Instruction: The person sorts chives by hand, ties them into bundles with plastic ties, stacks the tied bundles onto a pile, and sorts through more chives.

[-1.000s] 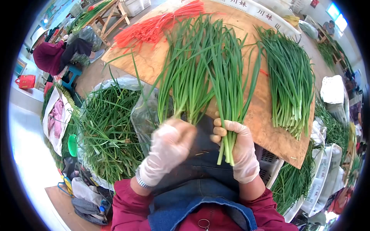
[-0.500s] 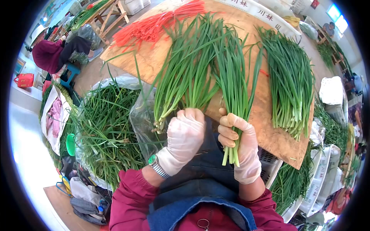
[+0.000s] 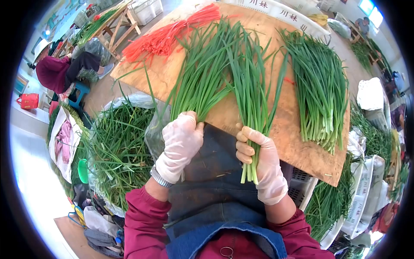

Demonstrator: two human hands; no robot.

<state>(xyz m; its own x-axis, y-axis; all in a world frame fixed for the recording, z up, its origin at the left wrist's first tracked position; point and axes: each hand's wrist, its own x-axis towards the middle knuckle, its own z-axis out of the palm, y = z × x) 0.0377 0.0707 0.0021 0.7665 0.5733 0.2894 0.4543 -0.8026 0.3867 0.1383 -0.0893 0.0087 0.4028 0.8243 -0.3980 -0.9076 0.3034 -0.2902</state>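
Note:
Both my hands wear thin whitish gloves. My right hand (image 3: 264,166) is closed around a slim bunch of garlic chives (image 3: 252,86); its pale cut ends stick out below the fingers, and its leaves reach up over the wooden board. My left hand (image 3: 181,140), with a metal-banded watch at the wrist, is closed at the stem end of a looser, wider spread of garlic chives (image 3: 200,73) lying on the board. The fingers hide those stem ends. Farther right on the board lies a thick pile of garlic chives (image 3: 317,86), stem ends toward me.
Red plastic ties (image 3: 168,36) lie on the far left of the wooden board (image 3: 297,151). A plastic-lined heap of loose greens (image 3: 123,142) stands on my left. White crates (image 3: 360,194) and more greens are at right. Another person (image 3: 56,67) sits at far left.
My left hand has moved left and slightly up, now covering the stem ends that showed beside it before. My right hand has shifted slightly left with its bunch.

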